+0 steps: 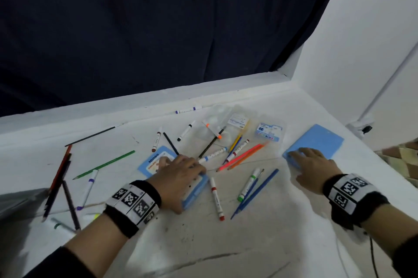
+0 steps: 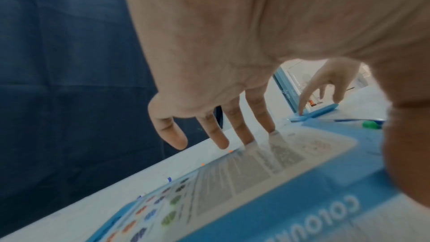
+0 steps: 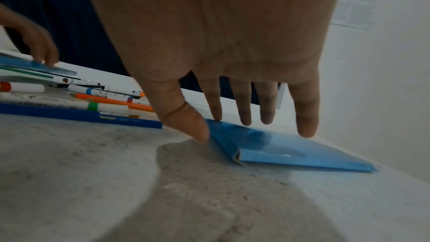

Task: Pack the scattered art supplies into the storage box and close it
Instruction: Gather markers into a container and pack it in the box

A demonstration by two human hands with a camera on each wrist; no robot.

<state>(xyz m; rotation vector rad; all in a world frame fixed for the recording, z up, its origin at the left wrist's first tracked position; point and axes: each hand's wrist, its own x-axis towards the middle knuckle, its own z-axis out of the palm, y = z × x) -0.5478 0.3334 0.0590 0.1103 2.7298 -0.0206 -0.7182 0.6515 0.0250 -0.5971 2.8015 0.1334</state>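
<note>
A light-blue storage box (image 1: 153,161) with a printed label (image 2: 256,190) lies flat on the white table. My left hand (image 1: 178,176) lies over it, straight fingers (image 2: 235,132) touching its far side and the thumb at its near end. To the right lies a flat blue lid (image 1: 316,142), and my right hand (image 1: 312,162) rests on its near corner. Fingertips (image 3: 242,115) touch the lid (image 3: 279,146); the thumb sits at its edge. Markers and pencils lie scattered: a green pencil (image 1: 106,164), a red-capped marker (image 1: 216,198), orange pencils (image 1: 244,156), a blue pencil (image 1: 257,191).
Clear plastic packs (image 1: 239,119) and a small blue pack (image 1: 269,131) sit behind the pens. Dark pencils (image 1: 58,178) and a purple marker (image 1: 87,189) lie at the left. A raised ledge (image 1: 135,105) with a dark curtain bounds the back; a white wall (image 1: 362,51) stands at the right.
</note>
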